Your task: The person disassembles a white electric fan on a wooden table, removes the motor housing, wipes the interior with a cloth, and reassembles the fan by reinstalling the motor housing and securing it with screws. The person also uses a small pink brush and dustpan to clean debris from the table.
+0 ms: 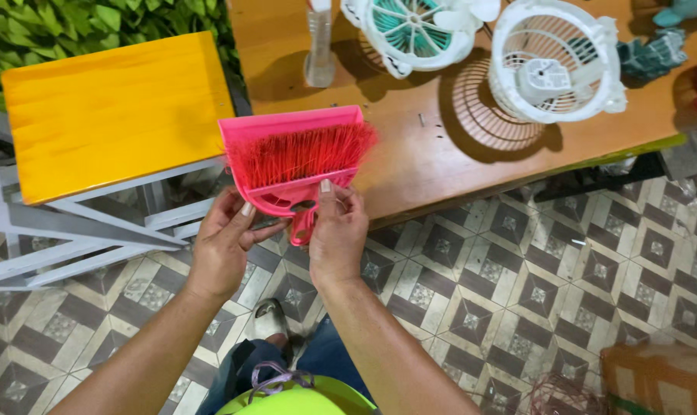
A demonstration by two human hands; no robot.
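Presently a pink dustpan (287,134) with a small red brush (302,154) nested in it is held up between both hands, above the tiled floor (563,277) and just in front of the near edge of a wooden table (410,165). The left hand (225,246) is closed on the pan's lower left rim, thumb on top and fingers curled beneath. The right hand (337,234) is closed around the base of the set where the handles meet, its thumb pressed flat against the pan's lower edge. The long axis of pan and brush is seen to run from the handles, low and close to the body, up and away to the wide mouth, with the bristles fanned towards the table. The handles thus lie nearer the right hand, almost directly under its fingers, while the left hand is set off to the side on the rim. Whether the brush handle alone is gripped by the right hand cannot be told, since the fingers hide it. A yellow stool (114,115) stands to the left, well apart. Two white fan cages (552,65) and a clear bottle (319,46) are laid farther back on the table.
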